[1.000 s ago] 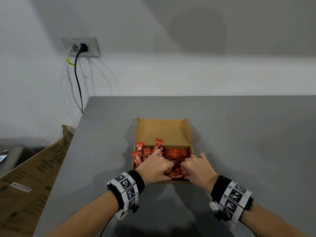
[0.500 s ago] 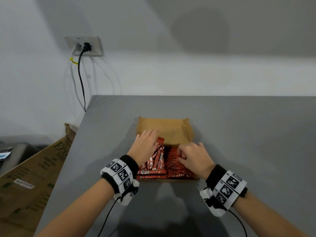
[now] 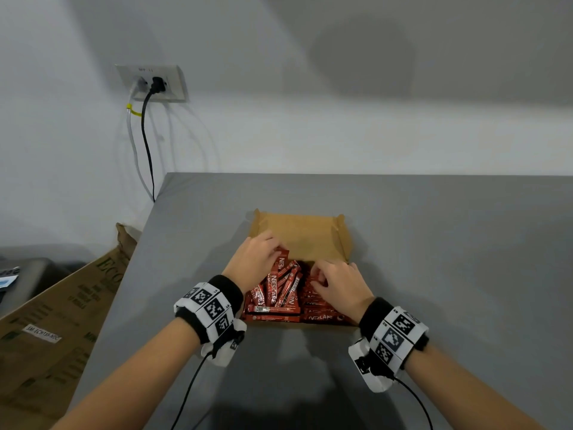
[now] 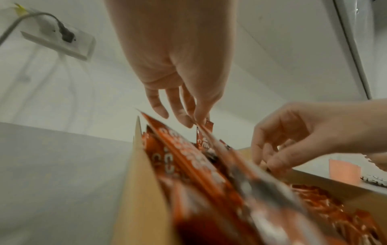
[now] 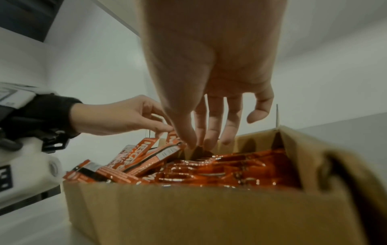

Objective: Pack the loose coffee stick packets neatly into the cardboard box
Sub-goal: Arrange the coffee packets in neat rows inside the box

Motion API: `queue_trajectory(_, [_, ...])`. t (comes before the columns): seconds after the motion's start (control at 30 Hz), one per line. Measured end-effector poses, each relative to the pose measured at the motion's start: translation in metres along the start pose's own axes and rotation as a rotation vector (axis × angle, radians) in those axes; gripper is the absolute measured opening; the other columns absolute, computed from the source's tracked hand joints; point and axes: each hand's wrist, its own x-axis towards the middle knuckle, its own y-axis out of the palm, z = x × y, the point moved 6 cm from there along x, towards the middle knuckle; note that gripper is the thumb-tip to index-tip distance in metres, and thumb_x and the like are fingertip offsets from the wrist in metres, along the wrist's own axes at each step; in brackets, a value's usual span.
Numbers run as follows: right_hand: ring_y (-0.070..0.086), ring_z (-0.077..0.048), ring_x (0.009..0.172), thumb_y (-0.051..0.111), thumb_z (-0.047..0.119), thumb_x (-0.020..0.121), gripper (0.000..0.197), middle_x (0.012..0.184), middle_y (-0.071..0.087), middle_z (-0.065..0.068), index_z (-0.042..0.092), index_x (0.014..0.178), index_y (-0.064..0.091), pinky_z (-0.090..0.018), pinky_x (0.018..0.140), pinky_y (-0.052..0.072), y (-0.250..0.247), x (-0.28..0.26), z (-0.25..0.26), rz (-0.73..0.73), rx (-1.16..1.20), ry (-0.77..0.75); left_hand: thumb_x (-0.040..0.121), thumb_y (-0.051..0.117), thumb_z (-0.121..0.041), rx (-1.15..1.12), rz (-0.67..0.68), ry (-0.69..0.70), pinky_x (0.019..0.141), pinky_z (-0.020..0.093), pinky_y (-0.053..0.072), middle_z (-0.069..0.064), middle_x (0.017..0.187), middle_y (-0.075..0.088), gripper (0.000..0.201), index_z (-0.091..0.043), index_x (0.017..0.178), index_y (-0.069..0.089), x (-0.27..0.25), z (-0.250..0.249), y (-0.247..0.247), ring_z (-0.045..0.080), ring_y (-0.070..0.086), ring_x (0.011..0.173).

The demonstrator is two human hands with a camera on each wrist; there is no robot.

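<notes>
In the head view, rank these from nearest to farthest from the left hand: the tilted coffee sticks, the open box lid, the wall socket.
1. Tilted coffee sticks: at the left hand's fingertips, in the left half of the cardboard box.
2. Open box lid: just beyond the hand.
3. Wall socket: far off, up on the wall to the left.

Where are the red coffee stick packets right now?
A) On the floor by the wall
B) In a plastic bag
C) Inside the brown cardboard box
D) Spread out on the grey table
C: the red coffee stick packets fill the brown cardboard box, with some on the left side sticking up at a slant while both hands reach in among them.
</notes>
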Motion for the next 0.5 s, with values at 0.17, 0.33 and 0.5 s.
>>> queue_trajectory(0.17, [0.053, -0.012, 0.096, 0.055, 0.026, 0.090, 0.010, 0.096, 0.062, 0.008, 0.021, 0.097, 0.060, -0.033, 0.086, 0.039, -0.008, 0.001, -0.005, -0.059, 0.015, -0.004, 0.089, 0.057, -0.004, -0.189, -0.075, 0.046, 0.075, 0.010, 0.047, -0.004, 0.090, 0.058, 0.012, -0.006, 0.096, 0.066, -0.010, -0.005, -0.036, 0.002, 0.057, 0.077])
queue_trajectory(0.33, [0.054, -0.006, 0.090, 0.052, 0.023, 0.093, 0.025, 0.105, 0.057, 0.006, 0.017, 0.117, 0.055, -0.030, 0.085, 0.048, -0.022, 0.001, -0.001, -0.206, 0.244, -0.083, 0.078, 0.068, 0.002, -0.268, -0.232, 0.192, 0.083, 0.012, 0.048, -0.001, 0.087, 0.068, 0.011, -0.006, 0.085, 0.071, -0.026, -0.012, -0.071, 0.003, 0.062, 0.082])
queue_trajectory(0.5, [0.053, -0.004, 0.105, 0.058, 0.029, 0.089, 0.058, 0.132, 0.039, 0.007, 0.025, 0.140, 0.032, -0.020, 0.093, 0.044, -0.019, 0.004, 0.012, -0.045, 0.470, -0.154, 0.074, 0.073, -0.001, -0.395, -0.284, 0.139, 0.077, 0.009, 0.049, -0.005, 0.082, 0.067, 0.010, -0.005, 0.083, 0.070, -0.030, -0.014, -0.055, 0.001, 0.064, 0.080])
